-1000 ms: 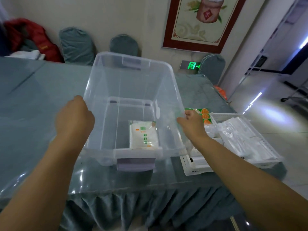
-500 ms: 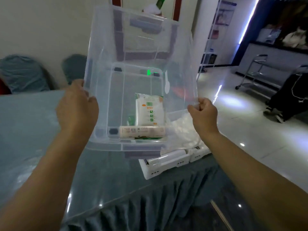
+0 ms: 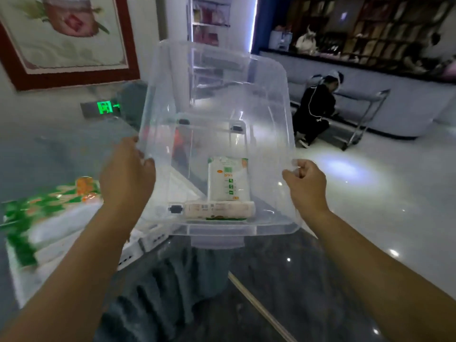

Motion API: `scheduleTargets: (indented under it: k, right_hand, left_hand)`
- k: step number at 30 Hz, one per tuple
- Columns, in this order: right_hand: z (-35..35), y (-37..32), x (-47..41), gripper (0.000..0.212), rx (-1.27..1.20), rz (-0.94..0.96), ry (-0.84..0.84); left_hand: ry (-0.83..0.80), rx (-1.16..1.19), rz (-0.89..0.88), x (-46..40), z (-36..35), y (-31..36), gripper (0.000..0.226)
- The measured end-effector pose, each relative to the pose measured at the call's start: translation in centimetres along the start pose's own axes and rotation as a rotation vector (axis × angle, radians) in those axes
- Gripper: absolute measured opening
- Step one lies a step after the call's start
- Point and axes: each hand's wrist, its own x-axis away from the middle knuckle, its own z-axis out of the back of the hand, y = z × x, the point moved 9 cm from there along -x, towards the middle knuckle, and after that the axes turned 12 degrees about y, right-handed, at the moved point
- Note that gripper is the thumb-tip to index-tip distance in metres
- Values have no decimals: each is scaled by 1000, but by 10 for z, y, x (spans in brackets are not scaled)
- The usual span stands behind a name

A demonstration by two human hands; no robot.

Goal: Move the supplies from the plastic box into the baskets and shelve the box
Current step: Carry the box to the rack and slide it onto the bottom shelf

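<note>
I hold a clear plastic box (image 3: 217,95) in the air, tilted so its open top faces me. My left hand (image 3: 125,174) grips its left rim and my right hand (image 3: 304,183) grips its right rim. Inside lies a white tissue packet (image 3: 228,180) with green and orange print, and a second packet (image 3: 219,210) lies across the box's near end. A white basket (image 3: 145,240) stands on the table at lower left, with a green and orange pack (image 3: 49,208) on it.
The table (image 3: 61,149) with a glass top and grey-blue skirt fills the left. On the right is shiny floor (image 3: 370,206). A person in black (image 3: 315,109) crouches by a metal trolley (image 3: 362,117) in front of a long counter. A shelf unit (image 3: 209,21) stands behind.
The box came up off the table and swung to the right past the table's edge. The view turned right with it, and the baskets slid to the lower left.
</note>
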Motion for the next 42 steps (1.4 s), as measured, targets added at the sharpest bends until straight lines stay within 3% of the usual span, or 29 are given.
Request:
scheduleTargets:
  k: [9, 16, 32, 36, 42]
  right_hand:
    - [109, 108, -95, 20, 183, -117, 146]
    - [121, 176, -175, 24, 314, -199, 251]
    - [10, 300, -433, 29, 556, -282, 185]
    - [-31, 354, -495, 28, 541, -320, 128]
    - [-110, 443, -616, 32, 480, -387, 21]
  left_hand:
    - [-261, 55, -52, 49, -175, 104, 23]
    - [-426, 131, -1, 48, -324, 139, 39]
    - [-595, 106, 57, -35, -651, 169, 39]
    - [-604, 54, 72, -52, -729, 162, 32]
    - [-618, -40, 152, -95, -865, 154, 38]
